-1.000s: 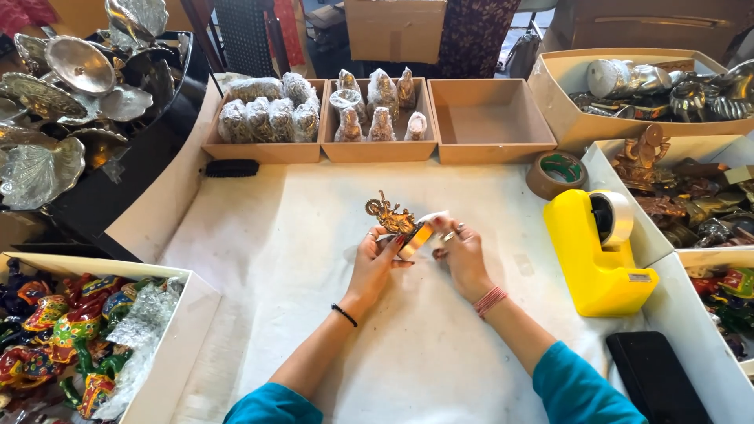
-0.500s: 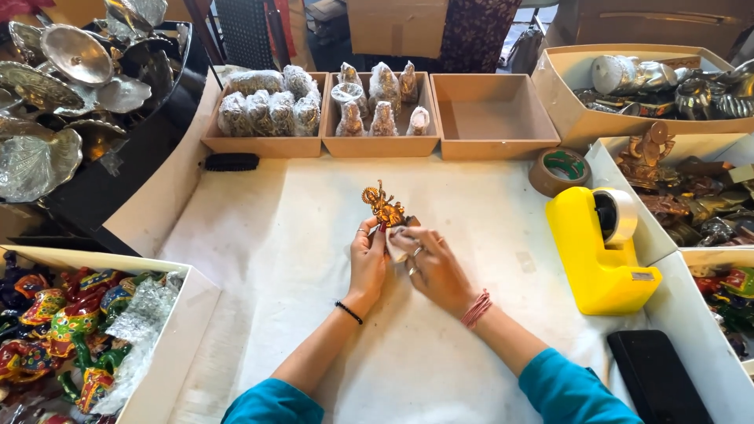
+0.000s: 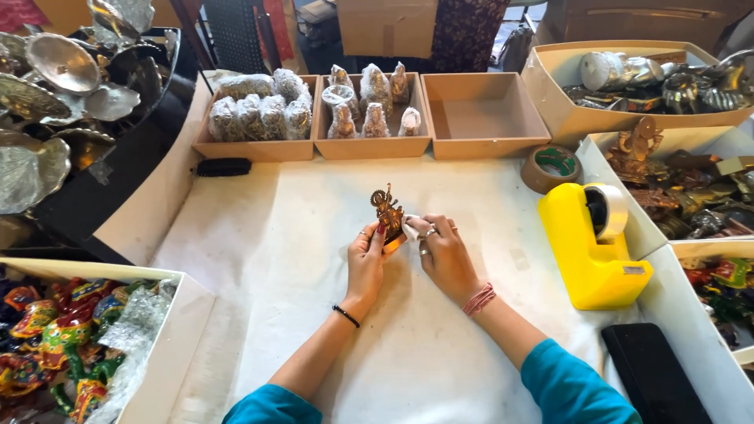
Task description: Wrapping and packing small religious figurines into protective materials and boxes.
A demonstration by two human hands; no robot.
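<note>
A small brass-coloured figurine [image 3: 388,210] stands upright over the white cloth-covered table [image 3: 314,314], held between both hands. My left hand [image 3: 367,259] grips its lower left side with thumb and fingers. My right hand [image 3: 441,253] presses a small white piece of wrap or cloth [image 3: 411,228] against its lower right side. Both wrists wear bands, and the sleeves are teal.
Three brown trays sit at the back: wrapped figurines [image 3: 259,116], more wrapped figurines [image 3: 369,106], an empty one [image 3: 483,118]. A yellow tape dispenser [image 3: 593,243] and a tape roll [image 3: 552,166] lie right. Boxes of metal figurines flank the right, colourful ones [image 3: 71,345] lower left, silver dishes [image 3: 55,86] upper left.
The hands and figurine shifted slightly left, then back to the centre. The right hand now holds the white piece against the figurine's base.
</note>
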